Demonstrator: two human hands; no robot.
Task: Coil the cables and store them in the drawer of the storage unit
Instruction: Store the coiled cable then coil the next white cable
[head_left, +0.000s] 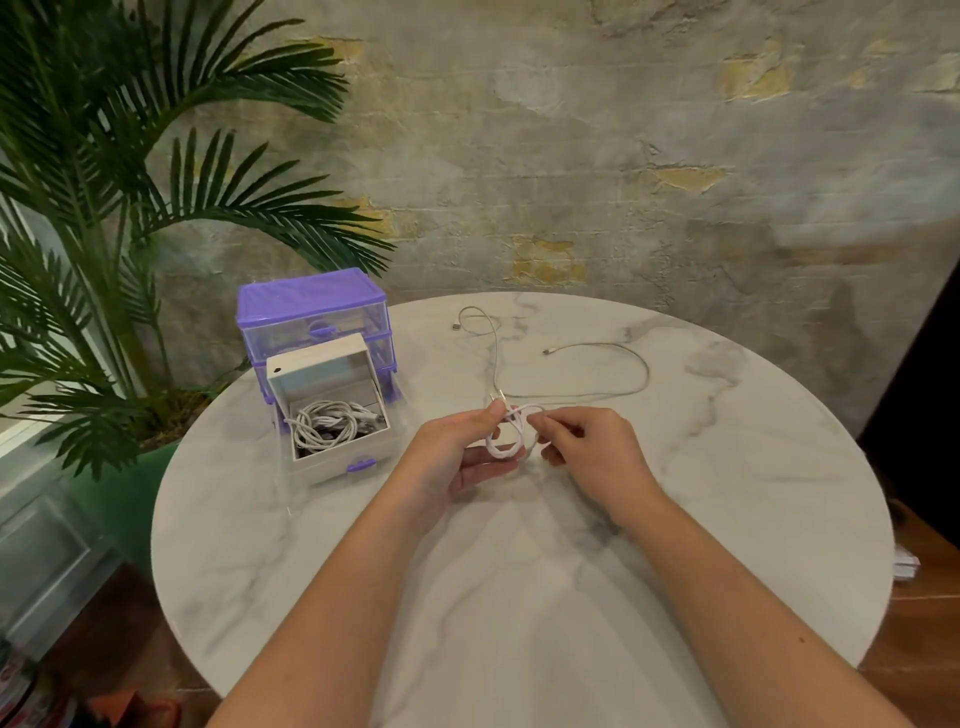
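Setting: round white marble-look table (519, 597) set against a mottled grey-and-ochre plaster wall (623, 130), with a tall green palm plant (130, 182) off its left edge and a wooden floor below.
Storage: purple-and-clear plastic drawer unit (311, 312) stands at the far-left edge; its white pulled-out drawer with a purple handle (343, 457) sits in front of it, already holding a bundle of coiled white cables (327, 421).
Step in hand: you are coiling a white braided cable (506, 447) above the table's middle, its loops gathered between both hands.
Left hand (457, 457): thumb and fingers pinch the coil at its top, palm cupped under the loops.
Right hand (587, 447): fingertips pinch the cable on the coil's right side, apparently feeding or tucking a turn.
Still loose: thin grey charging cable (597, 364) lies uncoiled across the far half of the table, both plugs free.
Next move, as a judgement: finish the last turn, secure the tail so the coil holds, then carry it left to the open drawer; the grey cable probably follows.
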